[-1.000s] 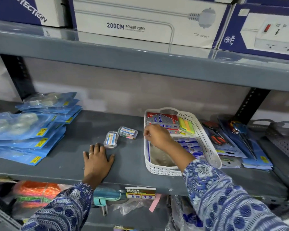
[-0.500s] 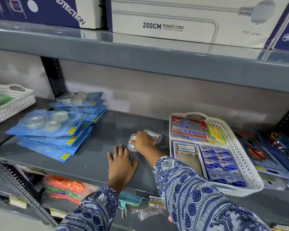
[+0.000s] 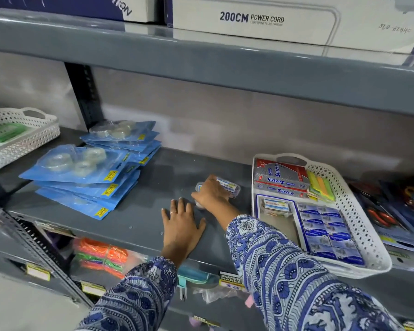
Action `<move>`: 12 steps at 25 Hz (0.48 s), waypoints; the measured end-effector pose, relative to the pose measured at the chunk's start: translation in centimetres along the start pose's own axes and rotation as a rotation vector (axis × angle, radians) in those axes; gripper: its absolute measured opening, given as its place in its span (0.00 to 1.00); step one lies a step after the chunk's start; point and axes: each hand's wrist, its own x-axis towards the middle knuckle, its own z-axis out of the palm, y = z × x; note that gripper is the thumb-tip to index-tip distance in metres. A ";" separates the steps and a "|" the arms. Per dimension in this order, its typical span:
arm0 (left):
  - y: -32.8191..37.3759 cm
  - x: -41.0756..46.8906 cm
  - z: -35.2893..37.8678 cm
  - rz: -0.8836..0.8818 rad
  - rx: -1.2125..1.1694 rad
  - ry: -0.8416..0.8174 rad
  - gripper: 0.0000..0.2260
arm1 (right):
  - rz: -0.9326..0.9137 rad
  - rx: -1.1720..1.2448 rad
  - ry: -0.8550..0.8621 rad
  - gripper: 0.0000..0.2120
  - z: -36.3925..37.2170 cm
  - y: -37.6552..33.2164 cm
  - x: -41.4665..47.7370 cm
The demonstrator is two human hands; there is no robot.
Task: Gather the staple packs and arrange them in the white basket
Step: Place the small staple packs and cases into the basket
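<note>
Blue tape packs (image 3: 86, 173) are stacked at nine o'clock on the grey shelf (image 3: 141, 218); the white basket (image 3: 359, 225), partly filled with boxes, sits at three. Between them, the right hand (image 3: 210, 194) curls over two small clear staple packs (image 3: 227, 186) with blue-and-white labels, covering most of them. The left hand (image 3: 182, 223) lies flat, fingers spread, just beside.

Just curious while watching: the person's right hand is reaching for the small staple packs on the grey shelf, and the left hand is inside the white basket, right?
Not quite. The left hand is not in the white basket; it rests flat on the grey shelf, left of the basket. The rest holds: the right hand is on the small staple packs on that shelf, as the head view shows.
</note>
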 end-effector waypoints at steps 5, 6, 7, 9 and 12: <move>0.2 -0.1 0.0 -0.003 0.007 -0.009 0.28 | -0.063 -0.024 0.046 0.32 -3.7 1.6 -1.4; 0.2 -0.1 0.1 -0.006 0.004 -0.013 0.28 | -0.078 -0.037 0.063 0.32 -4.8 2.3 -1.9; 0.1 0.0 0.1 -0.008 0.004 -0.018 0.28 | -0.088 -0.051 0.076 0.32 -6.0 3.1 -2.3; 0.0 0.1 0.1 -0.007 0.002 -0.029 0.27 | -0.098 -0.097 0.101 0.33 -8.4 5.4 -3.3; 0.1 0.2 0.1 0.055 0.016 -0.039 0.25 | -0.078 -0.166 0.118 0.29 -11.5 10.0 -4.5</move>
